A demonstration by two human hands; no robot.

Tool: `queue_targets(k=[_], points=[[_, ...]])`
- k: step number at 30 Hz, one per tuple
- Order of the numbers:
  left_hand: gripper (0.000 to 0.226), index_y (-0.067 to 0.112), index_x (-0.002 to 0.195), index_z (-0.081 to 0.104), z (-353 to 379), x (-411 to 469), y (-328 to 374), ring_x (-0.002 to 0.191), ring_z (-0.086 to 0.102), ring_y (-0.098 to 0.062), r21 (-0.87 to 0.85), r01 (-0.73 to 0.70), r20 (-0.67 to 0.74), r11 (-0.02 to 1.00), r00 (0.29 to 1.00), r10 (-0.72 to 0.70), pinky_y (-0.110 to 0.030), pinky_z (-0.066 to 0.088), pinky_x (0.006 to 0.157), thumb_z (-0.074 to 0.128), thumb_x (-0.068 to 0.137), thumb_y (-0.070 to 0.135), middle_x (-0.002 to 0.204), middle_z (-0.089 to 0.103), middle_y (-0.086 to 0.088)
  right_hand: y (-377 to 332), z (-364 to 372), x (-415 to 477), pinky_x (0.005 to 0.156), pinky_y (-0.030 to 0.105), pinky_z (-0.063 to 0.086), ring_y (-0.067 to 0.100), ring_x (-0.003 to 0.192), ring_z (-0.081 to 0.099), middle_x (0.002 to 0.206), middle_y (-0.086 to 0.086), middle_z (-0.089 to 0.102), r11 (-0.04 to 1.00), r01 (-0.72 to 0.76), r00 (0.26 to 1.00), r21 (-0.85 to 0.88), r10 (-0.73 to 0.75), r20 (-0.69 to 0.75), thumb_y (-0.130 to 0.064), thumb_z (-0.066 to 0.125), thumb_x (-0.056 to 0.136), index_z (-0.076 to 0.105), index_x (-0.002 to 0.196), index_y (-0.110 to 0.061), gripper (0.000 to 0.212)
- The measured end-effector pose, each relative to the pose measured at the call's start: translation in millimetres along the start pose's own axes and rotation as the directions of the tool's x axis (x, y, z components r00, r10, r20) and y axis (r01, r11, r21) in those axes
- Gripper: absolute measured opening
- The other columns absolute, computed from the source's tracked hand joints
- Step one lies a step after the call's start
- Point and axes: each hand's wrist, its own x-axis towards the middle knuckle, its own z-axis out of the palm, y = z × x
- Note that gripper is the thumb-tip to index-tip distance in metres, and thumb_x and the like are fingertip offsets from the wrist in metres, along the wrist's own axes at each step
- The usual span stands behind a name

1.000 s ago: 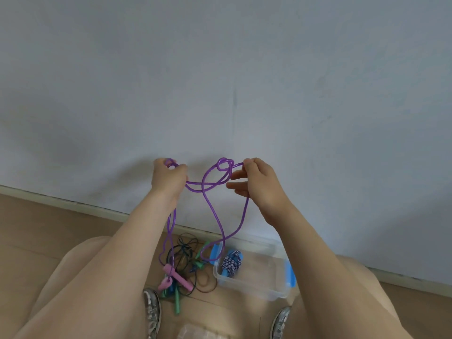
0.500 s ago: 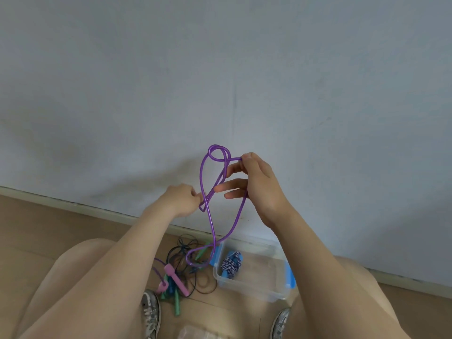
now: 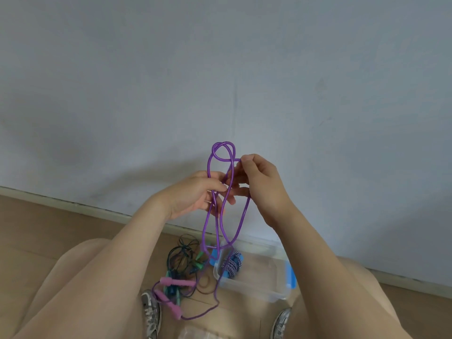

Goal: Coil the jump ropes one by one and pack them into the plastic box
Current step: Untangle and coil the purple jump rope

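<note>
Since a moment ago the left hand (image 3: 195, 194) has risen beside the right hand (image 3: 263, 184). Each grip pinches the purple jump rope (image 3: 243, 214), whose strands trail to the floor (image 3: 49, 228) beside the plastic box (image 3: 256, 289).
</note>
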Motion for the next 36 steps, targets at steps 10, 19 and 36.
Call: queue_targets(k=[10, 19, 36], points=[[0.067, 0.022, 0.108, 0.075, -2.9, 1.0, 7.1, 0.065, 0.045, -0.017, -0.155, -0.134, -0.197, 0.979, 0.975, 0.102, -0.048, 0.057, 0.078, 0.045, 0.093, 0.08, 0.081, 0.043, -0.001, 8.9, -2.1, 4.9, 0.056, 0.028, 0.038, 0.02, 0.062, 0.04, 0.057, -0.013, 0.049, 0.97, 0.056, 0.997, -0.236, -0.067, -0.04, -0.018, 0.049, 0.11, 0.073, 0.096, -0.021, 0.027], [0.027, 0.012, 0.097, 0.066, -11.1, 7.1, -3.6, 0.069, 0.054, -0.01, 0.283, -0.248, -0.439, 0.927, 0.826, 0.355, -0.03, 0.056, 0.072, 0.074, 0.098, 0.037, 0.074, 0.058, 0.006, 12.5, -2.6, 6.7, 0.093, 0.031, 0.055, 0.014, 0.099, 0.069, 0.101, -0.001, 0.076, 0.879, 0.048, 0.996, -0.474, -0.004, 0.093, -0.01, 0.05, 0.102, 0.076, 0.109, -0.02, 0.029], [0.037, 0.001, 0.114, 0.061, -55.9, 11.6, -22.6, 0.104, 0.062, -0.039, -0.126, 0.107, -0.97, 0.986, 0.198, -0.145, -0.038, 0.05, 0.085, 0.053, 0.1, 0.035, 0.116, 0.066, -0.015, 8.5, -28.7, 20.2, 0.06, 0.025, 0.044, 0.017, 0.07, 0.052, 0.079, -0.001, 0.06, 0.987, -0.118, 0.84, -0.108, 0.042, -0.54, -0.02, 0.046, 0.104, 0.07, 0.096, -0.015, 0.025]])
